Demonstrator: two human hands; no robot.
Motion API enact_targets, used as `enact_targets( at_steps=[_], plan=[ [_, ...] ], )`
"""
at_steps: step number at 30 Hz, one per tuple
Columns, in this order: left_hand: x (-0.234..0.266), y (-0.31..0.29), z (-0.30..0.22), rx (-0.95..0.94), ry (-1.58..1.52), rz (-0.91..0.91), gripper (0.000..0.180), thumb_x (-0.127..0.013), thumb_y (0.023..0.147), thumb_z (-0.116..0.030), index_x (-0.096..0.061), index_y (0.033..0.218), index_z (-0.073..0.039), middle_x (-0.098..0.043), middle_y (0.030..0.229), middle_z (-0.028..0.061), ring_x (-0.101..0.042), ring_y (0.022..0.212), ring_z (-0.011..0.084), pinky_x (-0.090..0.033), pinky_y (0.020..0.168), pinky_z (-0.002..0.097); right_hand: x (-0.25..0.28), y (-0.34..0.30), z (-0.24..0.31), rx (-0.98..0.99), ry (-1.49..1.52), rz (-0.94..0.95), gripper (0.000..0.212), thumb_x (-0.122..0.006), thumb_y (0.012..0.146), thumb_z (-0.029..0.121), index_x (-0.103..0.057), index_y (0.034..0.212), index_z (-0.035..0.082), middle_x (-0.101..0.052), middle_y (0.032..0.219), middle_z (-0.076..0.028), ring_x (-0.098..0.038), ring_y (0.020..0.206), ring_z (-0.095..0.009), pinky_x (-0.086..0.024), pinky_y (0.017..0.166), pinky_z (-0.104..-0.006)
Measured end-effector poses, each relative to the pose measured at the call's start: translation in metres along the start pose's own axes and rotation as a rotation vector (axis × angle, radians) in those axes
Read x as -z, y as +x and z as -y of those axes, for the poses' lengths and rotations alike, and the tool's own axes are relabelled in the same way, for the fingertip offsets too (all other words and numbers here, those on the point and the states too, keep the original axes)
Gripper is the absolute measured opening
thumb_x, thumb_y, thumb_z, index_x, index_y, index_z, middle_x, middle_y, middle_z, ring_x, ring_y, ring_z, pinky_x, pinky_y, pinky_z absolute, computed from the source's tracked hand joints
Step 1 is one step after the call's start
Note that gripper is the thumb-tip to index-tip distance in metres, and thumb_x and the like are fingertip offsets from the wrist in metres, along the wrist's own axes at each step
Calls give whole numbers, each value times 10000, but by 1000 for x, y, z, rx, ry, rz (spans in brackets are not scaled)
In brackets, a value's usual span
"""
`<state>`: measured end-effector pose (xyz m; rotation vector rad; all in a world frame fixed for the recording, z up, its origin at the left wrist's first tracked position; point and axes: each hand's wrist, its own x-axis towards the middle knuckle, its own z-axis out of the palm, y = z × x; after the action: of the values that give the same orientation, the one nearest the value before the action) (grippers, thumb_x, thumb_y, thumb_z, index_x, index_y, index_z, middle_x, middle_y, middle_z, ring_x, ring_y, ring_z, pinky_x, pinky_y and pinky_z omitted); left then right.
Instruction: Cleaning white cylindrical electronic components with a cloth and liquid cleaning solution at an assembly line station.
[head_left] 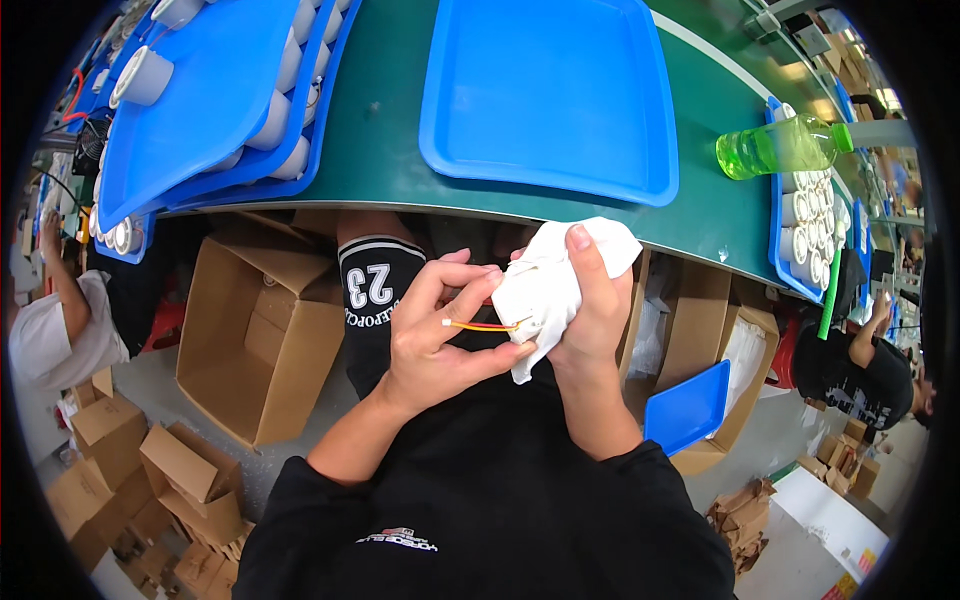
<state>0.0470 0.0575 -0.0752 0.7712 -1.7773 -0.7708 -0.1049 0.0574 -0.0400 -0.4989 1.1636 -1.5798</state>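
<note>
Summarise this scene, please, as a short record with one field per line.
held: crumpled white cloth
left hand: fingertips and thumb at the cloth's left side
right hand: around its right side, thumb on top
beside cloth: thin red and yellow wires, small white connector
surface: flat green worktop
on it: blue rectangular tray, green bottle
far left: stacked blue trays, white cup-shaped parts

Between the left hand (428, 335) and the right hand (597, 310) sits a cloth (540, 280), with a tray (548, 90) on the counter (375, 130) ahead of both, a tray stack (215, 80) ahead and to the left hand's left, a bottle (770, 151) ahead and to the right hand's right, and a cardboard box (228, 320) left of the left hand.
</note>
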Motion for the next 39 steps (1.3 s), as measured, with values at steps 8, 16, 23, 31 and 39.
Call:
enact_targets(
  at_steps=[8,16,23,31,39],
  plan=[
    [6,7,-7,-83,-102,99,669,-921,551,-198,-668,1148,-35,-665,1023,137,-667,920,256,-506,945,495,17,17,4,-197,-106,-3,289,-661,918,320,-568,819,64,-569,605,-26,-553,471,-113,-434,435,-253],
    [10,6,-12,74,-184,138,647,-915,586,-156,-657,1153,18,-636,1028,151,-659,915,245,-562,786,320,53,-1,4,283,-184,497,390,-474,1007,328,-626,949,-27,-685,889,-142,-646,772,-179,-509,671,-304],
    [3,-12,-9,442,-589,112,627,-888,643,-95,-615,1185,65,-563,1093,126,-649,950,194,-559,852,299,38,-4,-14,218,98,473,613,-307,1017,523,-584,979,-23,-657,1014,-224,-631,920,-277,-483,849,-393],
    [4,-16,-7,289,-187,-3,631,-904,614,-141,-629,1143,63,-592,1043,150,-656,923,226,-601,749,323,26,-15,-30,-142,190,57,691,-203,1016,575,-581,1104,4,-668,1030,-120,-655,933,-204,-514,813,-316],
    [-1,-16,-5,177,184,-55,601,-909,556,-102,-653,1085,22,-619,1026,153,-655,869,251,-560,740,326,20,-17,-30,-301,-2,-46,687,-227,1035,532,-540,1250,-40,-649,1150,-132,-645,1050,-222,-501,922,-346]
  ],
)
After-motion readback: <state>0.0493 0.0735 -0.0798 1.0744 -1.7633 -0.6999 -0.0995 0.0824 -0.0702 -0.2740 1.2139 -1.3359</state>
